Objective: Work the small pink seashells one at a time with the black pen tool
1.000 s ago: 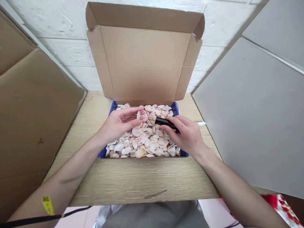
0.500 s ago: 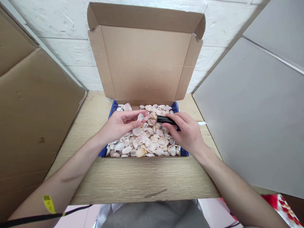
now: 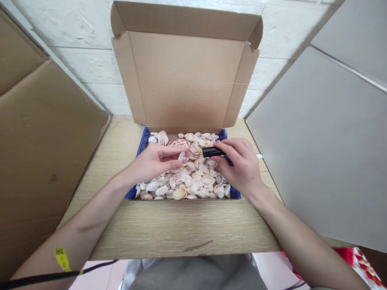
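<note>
Fingers of left hand [image 3: 152, 162] narrowed on a shell [image 3: 182, 156] above the heap [image 3: 188, 183], probably at its edge to leave the rest free toward the tool [image 3: 212, 151] gripped in right hand [image 3: 240, 163]. Shell small, whitish, tilted; markings too fine to tell. Around: blue-walled box [image 3: 131, 193], lid [image 3: 187, 78] upright behind, likely for access.

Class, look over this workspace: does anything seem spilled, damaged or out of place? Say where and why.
One thing: a dark, ragged mark on the pale tabletop near its front edge breaks the even grain; stain or scratch, I cannot tell. The heaped shells lie inside the box.
</note>
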Tool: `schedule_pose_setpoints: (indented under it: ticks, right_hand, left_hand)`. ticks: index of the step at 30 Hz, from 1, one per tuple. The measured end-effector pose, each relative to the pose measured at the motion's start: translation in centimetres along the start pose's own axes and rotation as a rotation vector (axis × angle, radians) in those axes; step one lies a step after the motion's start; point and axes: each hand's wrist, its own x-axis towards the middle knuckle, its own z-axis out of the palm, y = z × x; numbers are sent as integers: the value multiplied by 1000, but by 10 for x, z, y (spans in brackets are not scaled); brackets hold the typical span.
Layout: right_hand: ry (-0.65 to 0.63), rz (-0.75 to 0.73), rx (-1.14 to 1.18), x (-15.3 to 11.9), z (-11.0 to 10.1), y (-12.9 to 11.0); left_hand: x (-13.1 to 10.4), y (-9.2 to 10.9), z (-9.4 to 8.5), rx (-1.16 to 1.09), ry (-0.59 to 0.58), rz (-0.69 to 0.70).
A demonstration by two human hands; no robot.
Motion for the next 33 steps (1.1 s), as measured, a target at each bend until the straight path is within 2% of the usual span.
schedule_pose_setpoints:
  ticks: [6, 11, 14, 25, 29, 33]
  right_hand:
    - [2, -18, 15, 1, -2, -1]
    - [-152, 52, 60, -2, -2, -1]
    - [-172, 55, 58, -3, -2, 0]
    - [145, -221, -68, 6, -11, -4]
    - [151, -226, -62, 4, -9, -3]
    - [66, -128, -38, 2, -4, 1]
  left_hand:
    - [0, -2, -1, -4, -40, 5]
    - [0, -3, -3, 9, -13, 66]
    - [1, -3, -3, 10, -13, 71]
    - [1, -5, -6, 73, -58, 33]
    - [2, -5, -5, 52, -120, 6]
    - [1, -5, -5, 5, -109, 8]
